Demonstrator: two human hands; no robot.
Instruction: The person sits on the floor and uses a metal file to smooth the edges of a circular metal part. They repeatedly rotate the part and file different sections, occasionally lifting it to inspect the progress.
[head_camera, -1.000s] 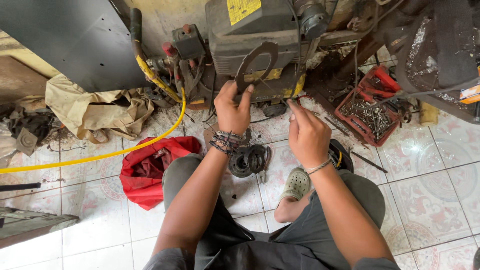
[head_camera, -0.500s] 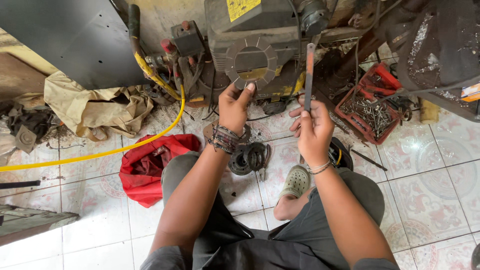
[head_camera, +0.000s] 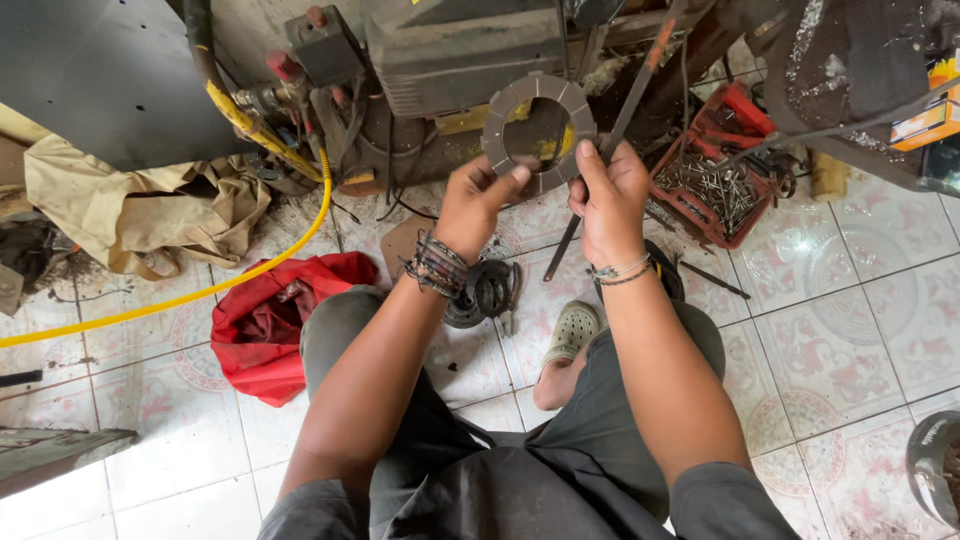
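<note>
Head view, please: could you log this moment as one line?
left hand: holds ring disc | right hand: holds disc and metal rod | behind: engine

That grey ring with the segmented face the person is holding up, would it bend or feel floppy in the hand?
Probably not. The ring keeps a flat, true circle though the left hand and right hand pinch only its lower edge, so it looks stiff. Being thin with a wide open centre, it is likely light. Set on edge, it would probably roll.
</note>
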